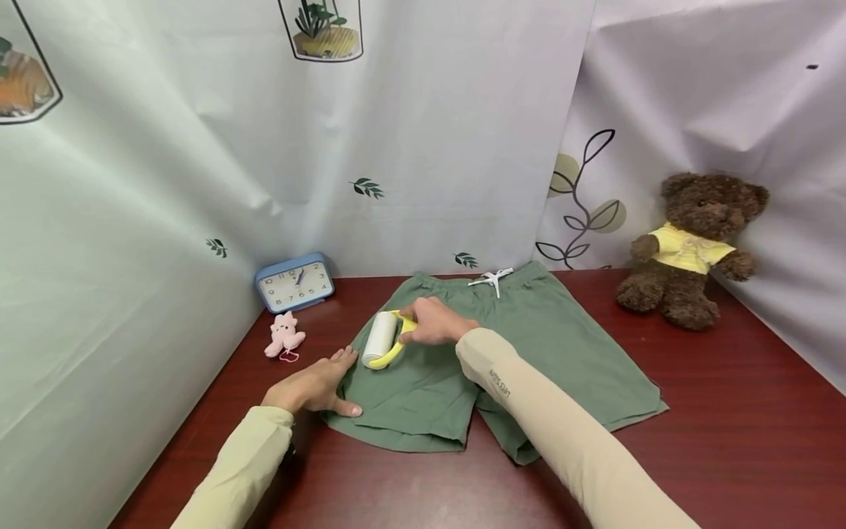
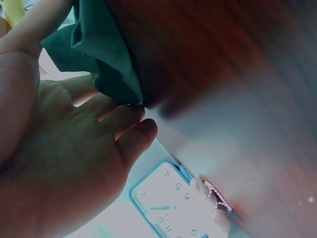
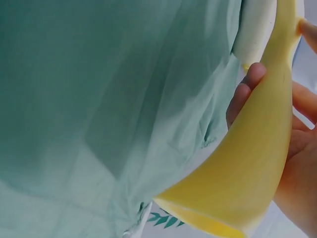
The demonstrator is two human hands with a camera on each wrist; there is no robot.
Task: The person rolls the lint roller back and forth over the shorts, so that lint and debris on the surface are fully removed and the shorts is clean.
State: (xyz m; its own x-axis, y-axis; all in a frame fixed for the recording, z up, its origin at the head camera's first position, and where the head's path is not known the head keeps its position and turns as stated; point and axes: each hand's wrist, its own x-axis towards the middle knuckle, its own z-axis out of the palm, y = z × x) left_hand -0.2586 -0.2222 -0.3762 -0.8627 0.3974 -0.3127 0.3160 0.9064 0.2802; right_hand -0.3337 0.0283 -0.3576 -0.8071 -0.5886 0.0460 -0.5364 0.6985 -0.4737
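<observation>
Green drawstring shorts (image 1: 542, 330) lie spread out on a dark red table. My right hand (image 1: 436, 321) grips the yellow handle of a lint roller (image 1: 380, 338), whose white roll rests on the left leg of the shorts. In the right wrist view the fingers wrap round the flared yellow handle (image 3: 247, 148). At the left edge of the shorts, my left hand (image 1: 320, 386) lies with spread, fairly straight fingers touching the cloth. The left wrist view shows its palm (image 2: 64, 139) beside a raised fold of green fabric (image 2: 106, 54).
A blue-framed clock (image 1: 295, 283) stands at the back left, with a small pink plush charm (image 1: 284, 334) in front of it. At the back right a brown teddy bear (image 1: 687, 250) in a yellow shirt sits against the white patterned curtain (image 1: 429, 147).
</observation>
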